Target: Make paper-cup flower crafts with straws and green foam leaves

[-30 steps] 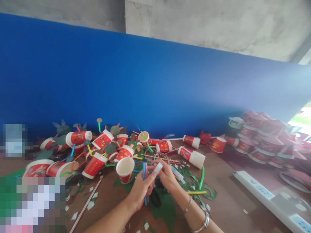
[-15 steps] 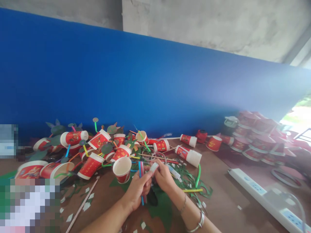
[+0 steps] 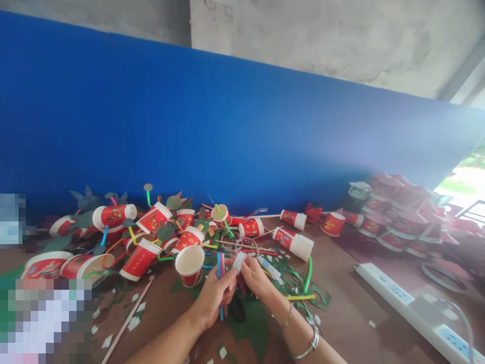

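My left hand (image 3: 214, 298) is closed around a blue straw (image 3: 219, 283) and a pink straw (image 3: 223, 263), their long axes running away from me, tips pointing at the cups. Just right, touching it, my right hand (image 3: 255, 279) pinches a small white roll (image 3: 239, 262), tilted up-left.

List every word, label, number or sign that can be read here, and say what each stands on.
No text can be read.
Red paper cups: gold print, too blurred to read.
White tube beside the right hand: label too small to read.
Small white roll in the right hand: no readable marks.
Power strip: no legible marks.
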Available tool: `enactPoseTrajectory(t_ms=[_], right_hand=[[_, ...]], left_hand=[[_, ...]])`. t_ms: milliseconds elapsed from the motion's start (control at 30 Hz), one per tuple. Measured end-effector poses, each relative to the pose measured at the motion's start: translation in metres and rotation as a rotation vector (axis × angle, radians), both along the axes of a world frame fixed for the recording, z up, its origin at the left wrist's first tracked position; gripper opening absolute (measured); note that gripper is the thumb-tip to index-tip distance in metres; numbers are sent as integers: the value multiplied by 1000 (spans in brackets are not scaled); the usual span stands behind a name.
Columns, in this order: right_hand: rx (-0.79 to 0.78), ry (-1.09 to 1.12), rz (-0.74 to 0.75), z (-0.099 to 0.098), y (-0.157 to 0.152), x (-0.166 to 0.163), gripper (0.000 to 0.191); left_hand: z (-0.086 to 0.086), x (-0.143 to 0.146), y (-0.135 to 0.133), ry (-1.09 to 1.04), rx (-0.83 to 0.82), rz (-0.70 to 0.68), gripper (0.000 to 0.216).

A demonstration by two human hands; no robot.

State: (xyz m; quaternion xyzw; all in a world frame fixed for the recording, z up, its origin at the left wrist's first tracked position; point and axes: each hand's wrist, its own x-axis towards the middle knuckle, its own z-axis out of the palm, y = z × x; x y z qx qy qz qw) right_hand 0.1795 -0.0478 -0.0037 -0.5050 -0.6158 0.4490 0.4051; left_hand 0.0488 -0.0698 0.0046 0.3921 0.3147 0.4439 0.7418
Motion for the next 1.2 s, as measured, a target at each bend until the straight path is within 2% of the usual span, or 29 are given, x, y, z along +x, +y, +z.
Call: enactPoseTrajectory(t_ms=[67, 133, 267, 433, 633, 700, 1200], right_hand=[[166, -161, -87, 1, 0, 4, 21], [301, -315, -139, 4, -1, 8, 26], [377, -500, -137, 11, -6, 10, 32], [397, -629, -139, 11, -8, 8, 33], [331, -417, -163, 7, -5, 5, 19], [322, -405, -165, 7, -4, 5, 16], [368, -660, -172, 10, -7, 6, 27]], left_hand=[[1, 0, 0, 8, 7, -8, 48], [1, -1, 1, 21, 7, -24, 47], [-1, -1, 2, 49, -16, -32, 49], [-3, 1, 2, 87, -55, 5, 51], [1, -2, 2, 53, -18, -35, 51], [2, -3, 1, 49, -11, -43, 50], [0, -2, 2, 13, -49, -33, 50]])
